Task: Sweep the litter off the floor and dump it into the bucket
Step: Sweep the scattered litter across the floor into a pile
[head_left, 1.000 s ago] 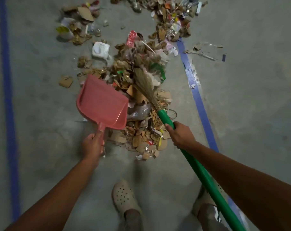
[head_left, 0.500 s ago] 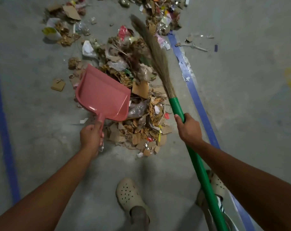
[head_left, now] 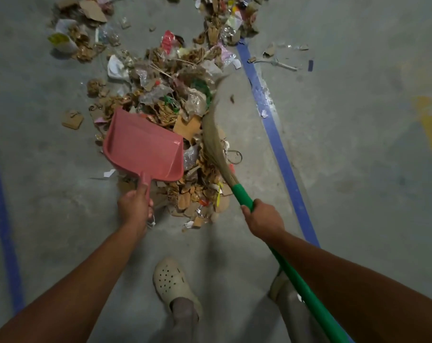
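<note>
I see the pink dustpan [head_left: 143, 147] just ahead of my left hand [head_left: 134, 206]. It is tilted over the near edge of the litter [head_left: 175, 100], and its inner face shows bare pink. The left hand's fingers curl round the dustpan's handle. My right hand [head_left: 263, 217] is wrapped round the green handle of the broom [head_left: 242, 194], just behind the bristles. The bristles are blurred and reach forward along the pile's right side. The litter is cardboard scraps, plastic film and paper, spread on the floor [head_left: 358, 169] ahead of and between both hands. A blue line [head_left: 276, 137] runs to the right of the right hand.
</note>
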The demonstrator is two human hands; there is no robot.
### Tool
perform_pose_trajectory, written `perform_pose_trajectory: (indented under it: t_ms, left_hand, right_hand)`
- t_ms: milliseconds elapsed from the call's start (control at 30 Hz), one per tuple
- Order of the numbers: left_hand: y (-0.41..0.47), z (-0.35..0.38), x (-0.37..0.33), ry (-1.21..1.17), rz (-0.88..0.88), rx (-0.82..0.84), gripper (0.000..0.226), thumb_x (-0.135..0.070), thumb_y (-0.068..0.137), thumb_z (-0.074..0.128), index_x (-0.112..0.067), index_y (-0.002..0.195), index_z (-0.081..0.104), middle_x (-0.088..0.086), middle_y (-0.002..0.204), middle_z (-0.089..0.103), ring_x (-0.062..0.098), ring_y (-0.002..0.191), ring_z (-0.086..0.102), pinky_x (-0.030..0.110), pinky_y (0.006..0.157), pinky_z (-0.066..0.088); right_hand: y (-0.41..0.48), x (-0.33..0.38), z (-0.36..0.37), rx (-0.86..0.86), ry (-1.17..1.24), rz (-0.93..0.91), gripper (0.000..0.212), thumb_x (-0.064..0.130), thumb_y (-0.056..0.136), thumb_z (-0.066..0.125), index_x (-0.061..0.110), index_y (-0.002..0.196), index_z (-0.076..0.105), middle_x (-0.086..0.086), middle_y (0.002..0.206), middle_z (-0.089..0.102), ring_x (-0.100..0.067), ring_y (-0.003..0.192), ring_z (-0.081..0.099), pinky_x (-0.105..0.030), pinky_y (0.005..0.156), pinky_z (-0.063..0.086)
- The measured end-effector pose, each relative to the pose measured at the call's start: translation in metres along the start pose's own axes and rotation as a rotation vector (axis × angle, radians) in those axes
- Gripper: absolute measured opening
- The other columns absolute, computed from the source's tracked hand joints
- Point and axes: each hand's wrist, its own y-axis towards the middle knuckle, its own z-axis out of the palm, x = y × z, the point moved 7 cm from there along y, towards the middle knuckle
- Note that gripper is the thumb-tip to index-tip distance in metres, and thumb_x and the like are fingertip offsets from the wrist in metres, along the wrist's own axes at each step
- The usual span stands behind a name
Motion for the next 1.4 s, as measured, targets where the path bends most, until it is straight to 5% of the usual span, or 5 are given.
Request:
perform_pose_trajectory:
  t_ms: [433,700,800,1167,1400]
  left_hand:
    - [-0.075,0.095,-0.063,-0.067,-0.01,-0.059,0.034,-0.035,0.101,0.055,-0.01,0.078,0.06,0.007,0.059,0.052,0.014,0.034,0.036,0.025,0.041,0.027]
    - [-0.097,0.196,-0.086,-0.126,-0.048,0.02,0.028,-0.035,0.101,0.057,-0.01,0.088,0.062,0.005,0.06,0.051,0.014,0.039,0.037,0.023,0.037,0.027]
    - [-0.108,0.213,-0.088,-0.157,-0.039,0.05,0.026,-0.033,0.101,0.058,-0.008,0.094,0.062,0.006,0.061,0.051,0.012,0.036,0.035,0.021,0.034,0.026]
    - [-0.116,0.219,-0.116,-0.108,-0.01,0.034,0.029,-0.032,0.101,0.056,-0.006,0.09,0.061,0.008,0.062,0.052,0.015,0.04,0.036,0.022,0.035,0.027]
    - [-0.085,0.263,-0.163,-0.122,-0.029,0.068,0.03,-0.034,0.099,0.057,-0.009,0.082,0.06,0.006,0.06,0.054,0.016,0.039,0.037,0.021,0.036,0.026]
  right_hand:
    - [0.042,-0.063,-0.187,-0.124,0.057,-0.156,0.04,0.053,0.104,0.04,0.015,0.104,0.051,-0.007,0.082,0.055,-0.028,0.072,0.05,-0.034,0.064,0.039]
    - [0.097,-0.176,-0.222,-0.095,0.098,0.098,0.047,0.055,0.101,0.044,0.012,0.107,0.06,-0.013,0.093,0.068,-0.031,0.083,0.069,-0.043,0.078,0.06]
    - [0.1,-0.205,-0.215,0.006,0.156,0.231,0.043,0.049,0.102,0.05,0.007,0.107,0.06,-0.011,0.086,0.066,-0.023,0.067,0.068,-0.033,0.058,0.058]
    - [0.109,-0.149,-0.273,-0.07,-0.031,-0.162,0.038,0.057,0.101,0.047,0.02,0.105,0.057,0.003,0.077,0.056,-0.014,0.069,0.058,-0.028,0.056,0.044]
    - [0.149,-0.156,-0.348,-0.234,0.021,-0.08,0.039,0.054,0.103,0.045,0.016,0.099,0.053,-0.005,0.078,0.057,-0.023,0.067,0.054,-0.03,0.053,0.036]
